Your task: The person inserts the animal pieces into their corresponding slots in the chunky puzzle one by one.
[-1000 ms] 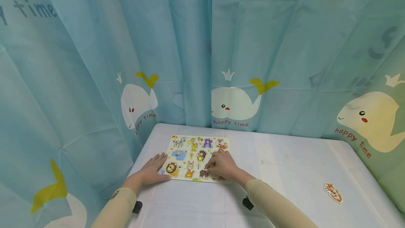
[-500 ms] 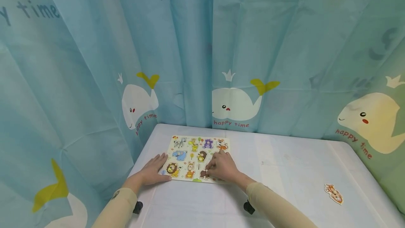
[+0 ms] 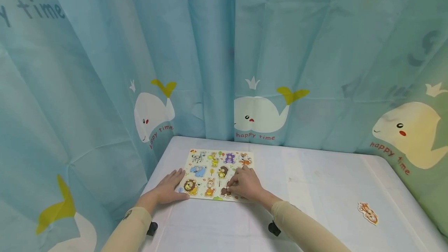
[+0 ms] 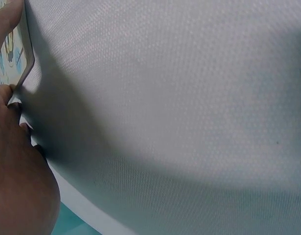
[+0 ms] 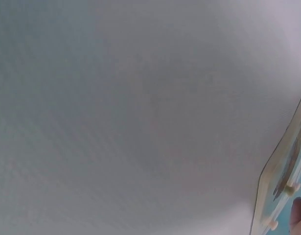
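Note:
A pale wooden peg puzzle board (image 3: 217, 182) with animal pieces lies on the table. Along its left edge rests my left hand (image 3: 168, 189), thumb and fingers spread against it. In the left wrist view that hand (image 4: 20, 176) touches a corner of the board. My right hand (image 3: 245, 184) is over the right part, its thumb and fingertips pinching a brown animal puzzle piece (image 3: 225, 192) in the bottom row. The hand covers several spots around that piece. The right wrist view catches a board edge (image 5: 272, 171), a small round knob (image 5: 291, 189) and fingertips.
One loose orange-brown animal piece (image 3: 368, 213) lies far right on the white-covered table (image 3: 315, 189). Blue curtains (image 3: 210, 49) with whale prints hang behind and along the sides. Black wrist straps' ends (image 3: 274, 228) show under the sleeves.
Over the brown animal puzzle piece, my right hand shifts very slightly, covering a bit more of it than a second ago. My left hand and the board stay put.

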Available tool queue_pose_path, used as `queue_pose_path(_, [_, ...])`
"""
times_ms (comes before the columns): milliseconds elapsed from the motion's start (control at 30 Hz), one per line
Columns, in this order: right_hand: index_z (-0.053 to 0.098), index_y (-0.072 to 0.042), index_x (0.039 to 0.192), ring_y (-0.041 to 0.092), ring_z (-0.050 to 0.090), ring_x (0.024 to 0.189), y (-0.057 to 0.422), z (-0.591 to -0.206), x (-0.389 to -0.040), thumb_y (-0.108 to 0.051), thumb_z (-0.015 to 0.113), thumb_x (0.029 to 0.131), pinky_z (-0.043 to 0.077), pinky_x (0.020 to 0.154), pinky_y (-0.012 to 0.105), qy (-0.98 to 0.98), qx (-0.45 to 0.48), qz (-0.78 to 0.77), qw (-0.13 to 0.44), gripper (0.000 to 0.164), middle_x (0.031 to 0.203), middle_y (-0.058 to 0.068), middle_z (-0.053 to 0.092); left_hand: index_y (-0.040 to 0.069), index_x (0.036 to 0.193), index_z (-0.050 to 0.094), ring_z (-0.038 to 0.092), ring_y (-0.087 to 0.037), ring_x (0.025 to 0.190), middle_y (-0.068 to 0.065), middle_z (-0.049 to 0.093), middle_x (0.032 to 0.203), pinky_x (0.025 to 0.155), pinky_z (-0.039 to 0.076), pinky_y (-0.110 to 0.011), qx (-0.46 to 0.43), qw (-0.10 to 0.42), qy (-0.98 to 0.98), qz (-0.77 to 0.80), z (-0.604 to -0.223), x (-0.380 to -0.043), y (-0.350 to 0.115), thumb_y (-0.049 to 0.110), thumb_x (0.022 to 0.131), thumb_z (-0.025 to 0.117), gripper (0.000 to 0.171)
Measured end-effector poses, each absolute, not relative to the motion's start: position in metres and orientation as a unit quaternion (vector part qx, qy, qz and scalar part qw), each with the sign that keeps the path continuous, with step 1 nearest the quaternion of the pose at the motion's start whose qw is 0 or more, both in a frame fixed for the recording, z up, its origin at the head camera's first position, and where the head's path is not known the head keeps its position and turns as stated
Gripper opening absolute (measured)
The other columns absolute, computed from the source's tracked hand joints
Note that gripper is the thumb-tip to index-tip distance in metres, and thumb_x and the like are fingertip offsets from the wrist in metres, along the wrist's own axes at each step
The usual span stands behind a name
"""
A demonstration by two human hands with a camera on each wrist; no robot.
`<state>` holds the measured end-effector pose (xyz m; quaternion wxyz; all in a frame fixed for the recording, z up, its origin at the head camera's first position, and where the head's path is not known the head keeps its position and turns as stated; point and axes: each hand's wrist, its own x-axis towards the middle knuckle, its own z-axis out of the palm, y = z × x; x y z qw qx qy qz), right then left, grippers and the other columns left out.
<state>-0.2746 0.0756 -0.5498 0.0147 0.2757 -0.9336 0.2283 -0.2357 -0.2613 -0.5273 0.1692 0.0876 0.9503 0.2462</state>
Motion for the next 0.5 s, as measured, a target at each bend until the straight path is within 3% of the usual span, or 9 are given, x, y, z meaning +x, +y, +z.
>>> queue_pose_path(133, [0.083, -0.033, 0.086, 0.008, 0.04, 0.08, 0.078, -0.548, -0.273, -0.036, 0.084, 0.083, 0.036, 0.072, 0.029, -0.93, 0.281, 0.238, 0.003, 0.004, 0.078, -0.021, 0.052, 0.005, 0.162, 0.025, 0.009, -0.044, 0.154, -0.018, 0.017, 0.169, 0.121, 0.01, -0.067, 0.085, 0.173, 0.949, 0.251, -0.526, -0.235, -0.262, 0.059, 0.084, 0.076, 0.108])
queue_pose_path(267, [0.084, -0.031, 0.097, 0.01, 0.04, 0.08, 0.085, -0.544, -0.272, -0.035, 0.081, 0.087, 0.035, 0.071, 0.03, -0.926, 0.281, 0.251, -0.012, 0.011, 0.081, -0.02, 0.056, 0.006, 0.162, 0.025, 0.01, -0.043, 0.155, -0.016, 0.018, 0.169, 0.122, 0.012, -0.066, 0.077, 0.176, 0.951, 0.243, -0.527, -0.235, -0.262, 0.058, 0.083, 0.076, 0.108])
queue_pose_path(500, [0.083, -0.021, 0.102, 0.013, 0.043, 0.08, 0.119, -0.53, -0.277, -0.03, 0.084, 0.085, 0.037, 0.072, 0.034, -0.933, 0.227, 0.278, 0.024, 0.02, 0.085, -0.012, 0.063, 0.007, 0.162, 0.026, 0.01, -0.042, 0.155, -0.015, 0.018, 0.169, 0.121, 0.012, -0.066, 0.076, 0.172, 0.953, 0.238, -0.528, -0.237, -0.261, 0.057, 0.083, 0.077, 0.107])
